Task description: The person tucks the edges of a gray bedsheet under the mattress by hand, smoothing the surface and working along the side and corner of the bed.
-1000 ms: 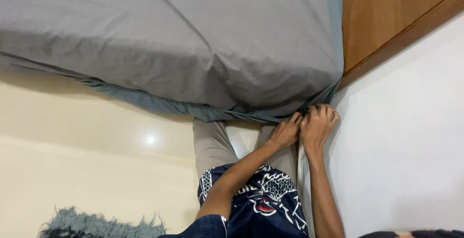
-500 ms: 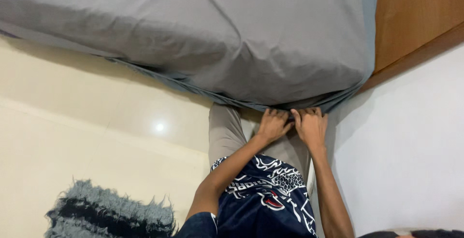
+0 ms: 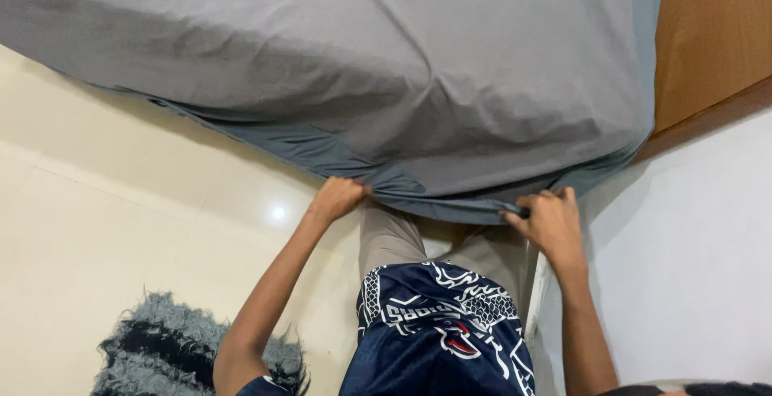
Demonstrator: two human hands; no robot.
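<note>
Head view, hands point(image 3: 338, 198) point(image 3: 551, 221) gripping grey sheet point(image 3: 450, 203)

The grey fitted sheet point(image 3: 386, 66) runs off the top and left edges, and it hides the mattress beneath it completely. The fingertips of the left hand point(image 3: 336, 198) and the right hand point(image 3: 551, 221) are tucked under the sheet's hem, out of sight. The shaggy rug point(image 3: 173, 348) and the wooden headboard point(image 3: 712, 34) are each cut off by the frame.
</note>
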